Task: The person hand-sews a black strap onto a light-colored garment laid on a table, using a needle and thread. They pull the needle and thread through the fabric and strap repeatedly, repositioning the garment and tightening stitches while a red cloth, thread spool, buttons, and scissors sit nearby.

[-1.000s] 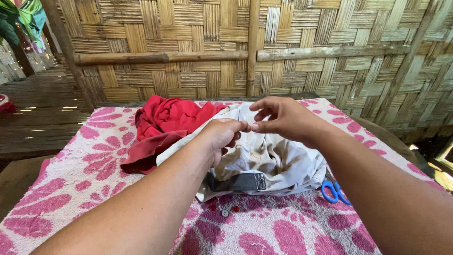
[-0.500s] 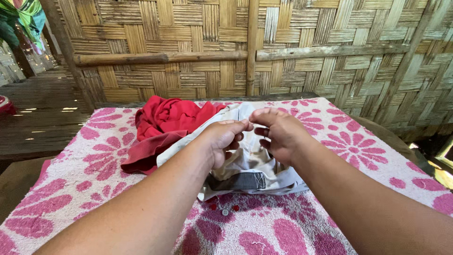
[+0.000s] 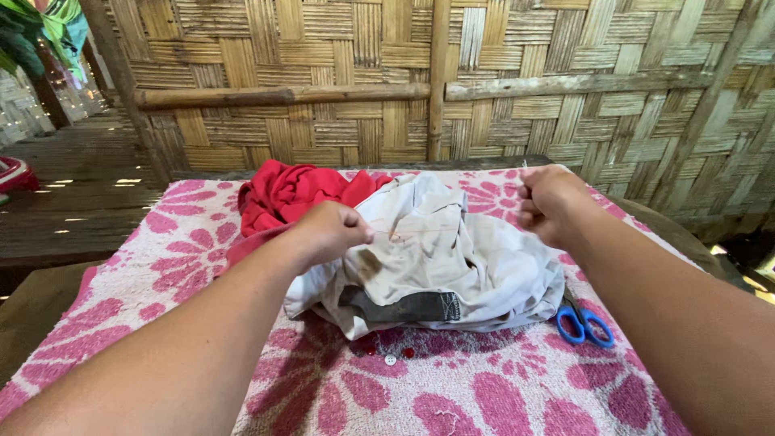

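Setting: a table draped with a pink-and-white flowered towel (image 3: 161, 266), set against a woven bamboo wall (image 3: 517, 97).
Garment: a crumpled off-white shirt (image 3: 436, 258) lies at the towel's middle, dark collar band facing the person.
Left hand: the left hand (image 3: 327, 232) rests on the shirt's left side, fingers pinched tight on the cloth.
Right hand: the right hand (image 3: 549, 203) hovers above the shirt's right edge, closed in a fist; a thin thread seems to run from it to the shirt, too fine to be sure.
Behind the shirt: a red cloth (image 3: 282, 194), touching it.
Right of the shirt: blue-handled scissors (image 3: 583, 323), blades tucked under the hem.
In front: a small white button (image 3: 390, 360) and red beads (image 3: 370, 350) on the towel.
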